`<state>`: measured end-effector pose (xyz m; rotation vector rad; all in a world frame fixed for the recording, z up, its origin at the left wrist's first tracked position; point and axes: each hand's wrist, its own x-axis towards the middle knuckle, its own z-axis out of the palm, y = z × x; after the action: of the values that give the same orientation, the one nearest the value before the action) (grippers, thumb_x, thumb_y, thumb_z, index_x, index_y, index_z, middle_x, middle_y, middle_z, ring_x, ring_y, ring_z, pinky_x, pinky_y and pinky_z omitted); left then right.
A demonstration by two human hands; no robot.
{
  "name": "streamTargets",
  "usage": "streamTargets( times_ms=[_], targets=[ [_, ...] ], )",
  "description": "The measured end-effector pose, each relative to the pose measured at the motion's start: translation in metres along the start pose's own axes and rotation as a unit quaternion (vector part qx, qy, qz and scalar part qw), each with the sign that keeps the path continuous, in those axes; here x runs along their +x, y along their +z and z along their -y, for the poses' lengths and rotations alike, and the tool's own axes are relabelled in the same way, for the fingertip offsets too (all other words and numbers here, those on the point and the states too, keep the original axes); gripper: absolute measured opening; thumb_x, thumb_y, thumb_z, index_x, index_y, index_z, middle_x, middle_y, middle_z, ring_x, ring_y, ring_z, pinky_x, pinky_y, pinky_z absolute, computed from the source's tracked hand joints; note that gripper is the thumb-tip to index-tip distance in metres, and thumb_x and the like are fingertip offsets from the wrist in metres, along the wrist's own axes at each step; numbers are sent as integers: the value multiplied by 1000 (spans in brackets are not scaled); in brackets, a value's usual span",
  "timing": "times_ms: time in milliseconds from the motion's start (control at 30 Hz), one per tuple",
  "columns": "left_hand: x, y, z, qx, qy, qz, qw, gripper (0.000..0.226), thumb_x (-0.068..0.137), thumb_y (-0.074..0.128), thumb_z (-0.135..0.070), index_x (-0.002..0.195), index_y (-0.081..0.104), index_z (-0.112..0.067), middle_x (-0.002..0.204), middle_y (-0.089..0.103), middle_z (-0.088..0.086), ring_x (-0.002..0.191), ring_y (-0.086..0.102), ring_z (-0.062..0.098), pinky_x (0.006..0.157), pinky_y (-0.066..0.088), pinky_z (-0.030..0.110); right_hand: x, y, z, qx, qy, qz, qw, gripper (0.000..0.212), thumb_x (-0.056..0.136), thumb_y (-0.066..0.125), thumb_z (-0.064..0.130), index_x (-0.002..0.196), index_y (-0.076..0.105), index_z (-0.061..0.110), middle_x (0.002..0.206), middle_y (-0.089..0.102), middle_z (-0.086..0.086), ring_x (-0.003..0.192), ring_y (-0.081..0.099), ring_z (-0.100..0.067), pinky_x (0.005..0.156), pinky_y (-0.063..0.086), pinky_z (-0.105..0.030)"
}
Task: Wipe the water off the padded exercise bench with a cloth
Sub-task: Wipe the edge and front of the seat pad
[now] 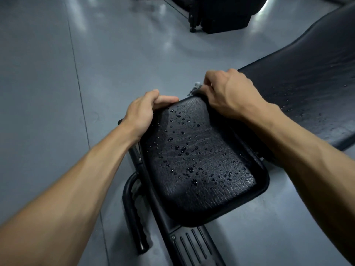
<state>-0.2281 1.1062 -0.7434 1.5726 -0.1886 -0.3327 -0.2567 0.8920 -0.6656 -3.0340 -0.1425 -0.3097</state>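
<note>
The black padded seat pad (201, 169) of the exercise bench fills the middle of the view, dotted with water drops. The long back pad (307, 96) stretches away to the upper right, also speckled with drops. My left hand (146, 110) grips the seat pad's far left corner, with the fingers curled over the edge. My right hand (224, 91) is at the far right corner, its fingers curled on a small grey cloth (196, 88), of which only a crumpled bit shows past the knuckles.
The bench's black tube frame (134, 208) and a ribbed foot plate (194, 246) lie below the seat. Grey glossy floor (57, 93) spreads to the left. A dark machine base with a foot (221, 18) stands at the top.
</note>
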Motion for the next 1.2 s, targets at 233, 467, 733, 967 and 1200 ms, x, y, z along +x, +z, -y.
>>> streamTargets(
  times_ms=[233,467,733,967,1200],
  targets=[
    [-1,4,0,0,31,-13,999,55,109,26,-27,110,78,-11,114,77,5,114,70,12,117,40,35,4,4,7,36,-29,-7,999,27,100,48,45,98,58,20,89,65,-16,83,60,-42,70,49,-43],
    [0,3,-1,-14,45,-15,999,53,107,28,-27,106,78,-11,112,78,7,112,71,12,113,44,31,5,4,29,39,-64,22,997,30,101,47,46,99,60,19,88,66,-16,79,60,-40,70,52,-45],
    [-20,-7,19,-107,75,-64,989,53,111,23,-24,122,70,-2,118,75,10,117,69,13,110,46,29,-7,-10,-2,71,37,-47,996,29,101,50,41,97,64,16,87,68,-14,82,61,-37,68,47,-41],
    [-47,-5,36,-130,112,-111,979,53,113,20,-20,130,63,4,125,71,13,118,67,8,109,46,22,-8,-7,25,-8,35,-4,999,32,104,47,45,105,60,16,92,64,-13,77,57,-35,69,47,-39],
    [-65,-12,42,-96,144,-143,975,53,109,25,-36,125,68,-9,121,73,4,117,68,6,106,49,23,-7,-6,38,-30,-1,0,1000,32,103,48,48,107,62,20,93,67,-13,78,61,-37,68,49,-39]
  ],
)
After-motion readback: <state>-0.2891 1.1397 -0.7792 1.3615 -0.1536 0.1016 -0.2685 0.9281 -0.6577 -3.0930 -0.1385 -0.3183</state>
